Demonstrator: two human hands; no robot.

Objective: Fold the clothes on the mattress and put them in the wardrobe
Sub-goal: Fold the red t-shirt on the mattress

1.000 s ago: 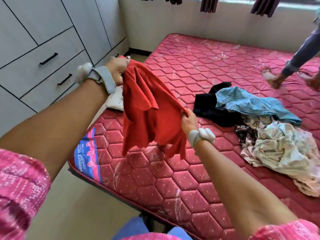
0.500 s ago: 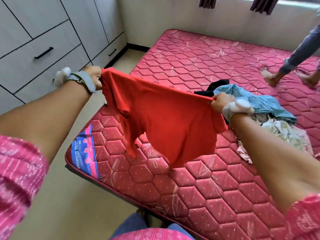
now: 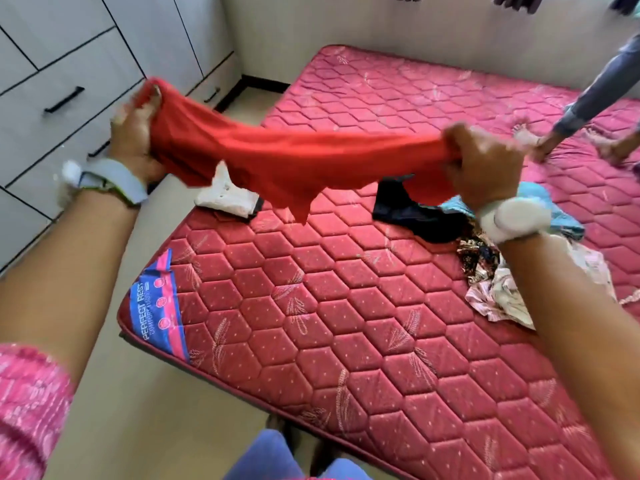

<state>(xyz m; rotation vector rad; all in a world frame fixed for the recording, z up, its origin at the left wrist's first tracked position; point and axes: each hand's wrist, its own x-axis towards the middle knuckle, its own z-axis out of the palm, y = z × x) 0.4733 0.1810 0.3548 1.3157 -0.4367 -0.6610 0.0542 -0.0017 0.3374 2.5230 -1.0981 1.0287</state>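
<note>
Left hand: the left hand [image 3: 136,133] clamps one bunched end of the red garment [image 3: 277,157], fingers curled tight.
Right hand: the right hand [image 3: 485,164] fists the other end, knuckles up.
Red garment: soft knit, pulled into a sagging band above the mattress [image 3: 346,306], ragged points dangling.
Mattress: pink-red quilted hexagons, blue label at the corner.
Wardrobe: the wardrobe [image 3: 69,64] stands left, grey panels, black handles.
Hard to see: the clothes pile [image 3: 502,282] sits partly behind the right arm; motion blurs both hands.
</note>
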